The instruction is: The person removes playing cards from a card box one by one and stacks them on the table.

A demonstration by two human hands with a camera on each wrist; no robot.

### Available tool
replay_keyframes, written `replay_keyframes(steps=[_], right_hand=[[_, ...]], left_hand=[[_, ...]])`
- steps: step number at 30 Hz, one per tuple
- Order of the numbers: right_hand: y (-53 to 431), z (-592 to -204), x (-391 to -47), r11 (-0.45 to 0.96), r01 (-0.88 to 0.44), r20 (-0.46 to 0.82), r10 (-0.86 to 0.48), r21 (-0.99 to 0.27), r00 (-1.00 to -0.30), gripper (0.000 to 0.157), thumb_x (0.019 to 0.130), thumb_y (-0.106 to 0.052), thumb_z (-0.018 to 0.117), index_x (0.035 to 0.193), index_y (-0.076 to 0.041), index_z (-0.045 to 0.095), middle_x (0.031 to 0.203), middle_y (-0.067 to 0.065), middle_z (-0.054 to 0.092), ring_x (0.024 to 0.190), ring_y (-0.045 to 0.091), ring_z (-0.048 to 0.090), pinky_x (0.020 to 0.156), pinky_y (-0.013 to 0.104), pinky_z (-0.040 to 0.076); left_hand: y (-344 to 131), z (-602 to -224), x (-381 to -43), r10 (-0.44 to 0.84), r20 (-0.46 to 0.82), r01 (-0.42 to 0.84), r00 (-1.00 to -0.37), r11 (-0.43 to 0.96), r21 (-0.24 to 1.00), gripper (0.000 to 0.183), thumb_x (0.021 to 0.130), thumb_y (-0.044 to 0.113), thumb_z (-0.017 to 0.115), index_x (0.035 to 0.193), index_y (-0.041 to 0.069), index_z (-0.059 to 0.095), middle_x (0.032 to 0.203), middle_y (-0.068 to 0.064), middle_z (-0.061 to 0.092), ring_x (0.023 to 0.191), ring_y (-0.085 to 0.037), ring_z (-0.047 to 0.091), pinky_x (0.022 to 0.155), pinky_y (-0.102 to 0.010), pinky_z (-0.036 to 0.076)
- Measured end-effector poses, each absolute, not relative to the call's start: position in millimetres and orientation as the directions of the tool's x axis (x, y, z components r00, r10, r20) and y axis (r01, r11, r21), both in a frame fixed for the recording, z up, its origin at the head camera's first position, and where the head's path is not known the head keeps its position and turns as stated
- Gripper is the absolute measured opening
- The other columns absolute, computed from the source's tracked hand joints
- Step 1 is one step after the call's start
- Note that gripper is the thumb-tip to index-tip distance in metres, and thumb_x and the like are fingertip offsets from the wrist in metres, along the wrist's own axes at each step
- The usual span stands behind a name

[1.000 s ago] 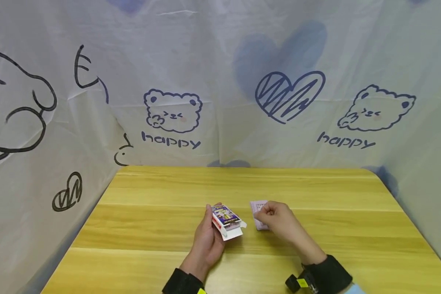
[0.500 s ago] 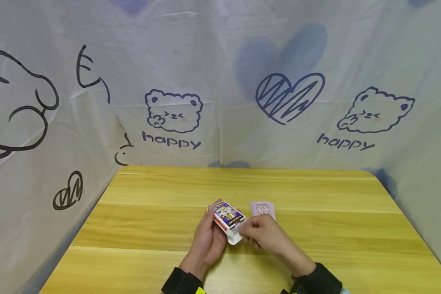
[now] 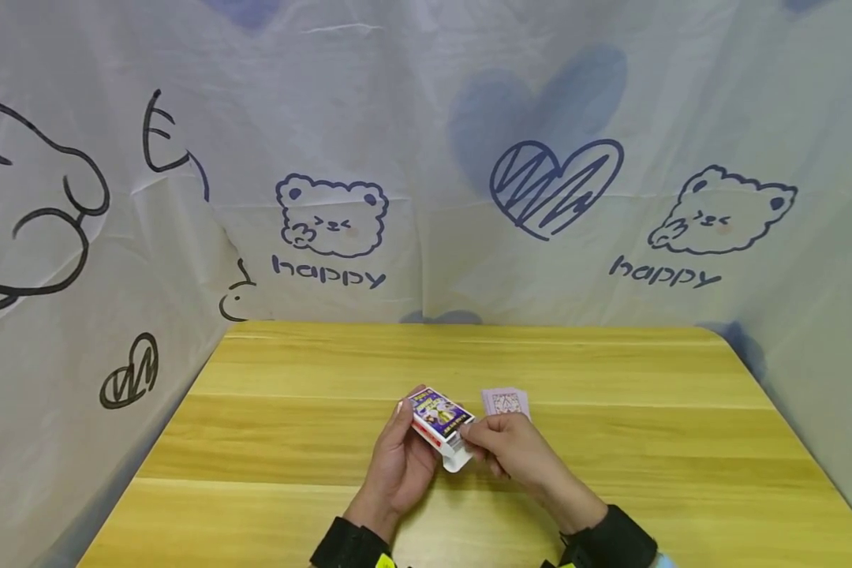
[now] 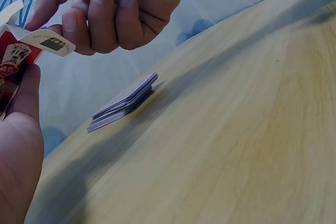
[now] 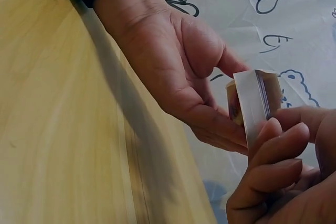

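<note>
My left hand [image 3: 400,467] holds a playing card box [image 3: 439,412] with a purple and yellow picture on top and red sides. Its open end faces right, and a white flap [image 4: 50,42] hangs out there. Edges of playing cards [image 5: 263,97] show inside the box in the right wrist view. At this opening my right hand [image 3: 521,451] pinches with thumb and forefinger at the cards, the other fingers curled beside the flap. Just beyond the right hand, a stack of cards [image 3: 506,401] lies face down on the table, its front part hidden by that hand.
The wooden table [image 3: 277,426] spreads around both hands. White cloth [image 3: 426,158] with drawn bears and hearts hangs behind it and along both sides. Black bands [image 3: 610,536] circle the wrists.
My right hand has moved from the card stack left to the box's open end, uncovering more of the stack. Over the last half second it shifted only slightly. The left hand keeps the box.
</note>
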State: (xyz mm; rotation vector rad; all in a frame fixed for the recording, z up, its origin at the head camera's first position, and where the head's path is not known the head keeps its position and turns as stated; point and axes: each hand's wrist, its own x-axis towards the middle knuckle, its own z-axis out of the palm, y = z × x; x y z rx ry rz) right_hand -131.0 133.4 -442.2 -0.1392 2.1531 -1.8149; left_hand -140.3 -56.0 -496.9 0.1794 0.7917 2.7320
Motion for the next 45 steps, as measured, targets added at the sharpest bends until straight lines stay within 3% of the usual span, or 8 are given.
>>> replay_keyframes(steps=[4, 18, 27, 32, 37, 45], right_hand=[[133, -446, -132, 0.202, 0.140, -0.187, -0.240, -0.969, -0.953, 0.041, 0.090, -0.033, 0.068, 0.075, 0.005, 0.065, 0.057, -0.001, 0.055, 0.040, 0.007, 0.037, 0.036, 0.018, 0.027], [134, -451, -129, 0.215, 0.144, -0.183, -0.172, -0.966, -0.968, 0.034, 0.084, -0.024, 0.074, 0.073, 0.007, 0.063, 0.055, 0.000, 0.053, 0.041, 0.007, 0.037, 0.037, 0.019, 0.028], [138, -442, -128, 0.088, 0.220, -0.237, -0.311, -0.971, -0.920, 0.019, 0.084, -0.012, 0.068, 0.089, 0.005, 0.061, 0.059, -0.002, 0.054, 0.046, 0.007, 0.042, 0.038, 0.018, 0.033], [140, -439, -129, 0.111, 0.219, -0.244, -0.341, -0.969, -0.908, 0.021, 0.085, -0.015, 0.067, 0.090, 0.005, 0.062, 0.062, -0.001, 0.056, 0.047, 0.006, 0.042, 0.038, 0.017, 0.032], [139, -439, -131, 0.154, 0.187, -0.227, -0.314, -0.970, -0.922, 0.029, 0.089, -0.026, 0.068, 0.079, 0.001, 0.062, 0.057, -0.002, 0.053, 0.045, 0.007, 0.041, 0.038, 0.018, 0.032], [145, -435, -133, 0.145, 0.172, -0.215, -0.377, -0.974, -0.901, 0.020, 0.084, -0.010, 0.068, 0.093, 0.007, 0.061, 0.066, -0.001, 0.059, 0.051, 0.007, 0.045, 0.040, 0.017, 0.035]], left_hand=[[-55, -497, -139, 0.318, 0.052, -0.242, -0.947, -0.809, 0.535, 0.056, 0.105, 0.033, 0.040, 0.151, 0.011, 0.018, 0.153, -0.020, 0.024, 0.129, -0.026, 0.046, 0.109, -0.033, 0.041], [-52, -500, -135, 0.303, 0.021, -0.249, -0.953, -0.819, 0.517, 0.050, 0.105, 0.029, 0.041, 0.149, 0.013, 0.023, 0.148, -0.015, 0.035, 0.128, -0.026, 0.047, 0.109, -0.035, 0.041], [-53, -499, -138, 0.262, 0.010, -0.224, -0.965, -0.845, 0.485, 0.050, 0.105, 0.030, 0.038, 0.149, 0.011, 0.023, 0.145, -0.013, 0.039, 0.127, -0.023, 0.048, 0.110, -0.031, 0.039], [-55, -498, -138, 0.264, 0.014, -0.226, -0.964, -0.848, 0.479, 0.049, 0.105, 0.030, 0.038, 0.148, 0.011, 0.024, 0.137, -0.009, 0.047, 0.126, -0.022, 0.049, 0.109, -0.030, 0.041], [-57, -498, -139, 0.283, 0.024, -0.237, -0.959, -0.844, 0.482, 0.049, 0.105, 0.031, 0.039, 0.148, 0.011, 0.027, 0.139, -0.010, 0.046, 0.129, -0.024, 0.046, 0.111, -0.031, 0.038], [-57, -497, -141, 0.291, 0.017, -0.244, -0.957, -0.833, 0.496, 0.051, 0.104, 0.033, 0.041, 0.149, 0.012, 0.027, 0.141, -0.010, 0.046, 0.130, -0.023, 0.046, 0.111, -0.029, 0.037]])
